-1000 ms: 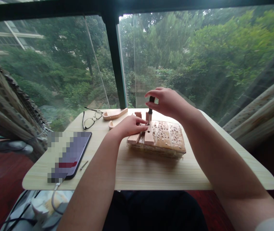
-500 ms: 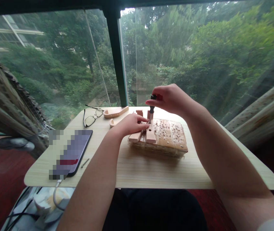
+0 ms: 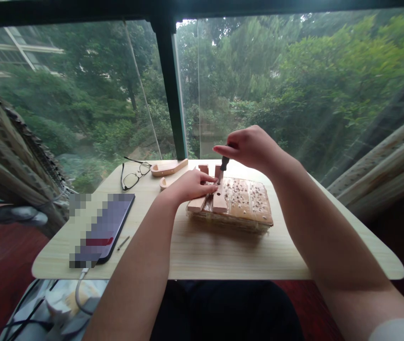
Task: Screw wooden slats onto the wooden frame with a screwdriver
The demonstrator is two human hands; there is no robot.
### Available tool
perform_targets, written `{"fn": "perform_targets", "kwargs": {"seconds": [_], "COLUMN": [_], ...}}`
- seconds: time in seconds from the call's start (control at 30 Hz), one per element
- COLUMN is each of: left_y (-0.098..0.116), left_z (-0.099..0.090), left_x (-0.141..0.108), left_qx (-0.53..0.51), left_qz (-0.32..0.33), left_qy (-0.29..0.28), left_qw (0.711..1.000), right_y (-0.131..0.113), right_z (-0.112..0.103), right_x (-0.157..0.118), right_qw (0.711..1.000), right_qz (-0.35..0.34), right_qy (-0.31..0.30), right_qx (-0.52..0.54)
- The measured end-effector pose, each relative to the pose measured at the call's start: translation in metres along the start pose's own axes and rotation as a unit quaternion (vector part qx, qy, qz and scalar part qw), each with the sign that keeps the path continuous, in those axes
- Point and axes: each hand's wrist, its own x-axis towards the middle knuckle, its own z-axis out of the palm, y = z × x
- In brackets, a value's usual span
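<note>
My right hand [image 3: 250, 144] is wrapped round the dark handle of a screwdriver [image 3: 224, 163], whose shaft points down and leans slightly. Its tip meets a pale wooden piece [image 3: 219, 202] with a dark hole near its front end. Thumb and fingers of my left hand [image 3: 197, 184] close in around the tip and hold this piece; whether a screw is between them is hidden. A second wooden piece [image 3: 197, 203] lies under my left hand. Both pieces rest on a plastic-wrapped brown block [image 3: 248, 201] with a speckled top.
Left of the hands are a curved wooden part [image 3: 168, 168], a smaller curved part [image 3: 162, 183], eyeglasses [image 3: 131, 180], a screw [image 3: 123, 243] and a phone [image 3: 117, 237] on a charging cable [image 3: 77, 293]. The pale table [image 3: 223, 265] stands against a window.
The screwdriver handle has tilted a little to the right, and my right hand has turned with it. My left hand stays on the wood. The whole view has shifted slightly.
</note>
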Motion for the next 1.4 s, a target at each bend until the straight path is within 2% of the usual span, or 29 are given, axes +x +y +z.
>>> {"fn": "perform_targets", "kwargs": {"seconds": [0.07, 0.23, 0.4, 0.47, 0.63, 0.8, 0.9, 1.0, 1.1, 1.2, 1.33, 1.4], "left_y": [0.001, 0.002, 0.001, 0.0, -0.001, -0.003, -0.004, -0.005, -0.007, -0.013, -0.022, -0.025], "left_z": [0.0, 0.001, 0.001, 0.001, 0.0, -0.001, -0.001, 0.0, -0.002, -0.008, -0.019, -0.022], "left_x": [-0.001, -0.001, 0.0, 0.001, 0.002, 0.001, 0.0, 0.0, -0.001, -0.004, -0.011, -0.012], "left_qx": [-0.004, -0.004, 0.007, 0.007, -0.01, 0.001, -0.016, -0.041, -0.052, -0.057, -0.036, -0.016], "left_qz": [-0.009, -0.011, -0.003, 0.0, 0.011, 0.005, 0.014, 0.023, 0.014, 0.003, -0.031, -0.044], "left_qy": [-0.001, 0.003, 0.007, 0.006, 0.005, -0.004, 0.001, 0.023, 0.032, 0.059, 0.14, 0.176], "left_qw": [1.0, 1.0, 1.0, 1.0, 1.0, 1.0, 1.0, 0.999, 0.998, 0.997, 0.989, 0.983], "right_y": [0.003, 0.005, -0.002, -0.004, -0.01, -0.017, -0.018, -0.018, -0.019, -0.024, -0.027, -0.027], "right_z": [0.006, 0.015, 0.01, 0.01, 0.013, 0.008, -0.002, -0.015, -0.022, -0.019, -0.01, -0.007], "right_x": [0.002, 0.004, 0.002, 0.002, 0.003, -0.002, -0.005, -0.009, -0.012, -0.014, -0.013, -0.011], "right_qw": [0.999, 0.999, 0.992, 0.994, 0.998, 0.997, 0.994, 0.983, 0.981, 0.984, 0.992, 0.993], "right_qz": [-0.015, -0.017, -0.033, -0.021, 0.015, 0.04, 0.06, 0.078, 0.057, 0.027, -0.013, -0.013], "right_qy": [0.019, 0.018, -0.064, -0.066, -0.005, 0.019, 0.081, 0.163, 0.186, 0.169, 0.104, 0.097], "right_qx": [-0.025, 0.027, 0.102, 0.079, -0.063, -0.069, -0.048, -0.015, 0.022, 0.053, 0.077, 0.07]}}
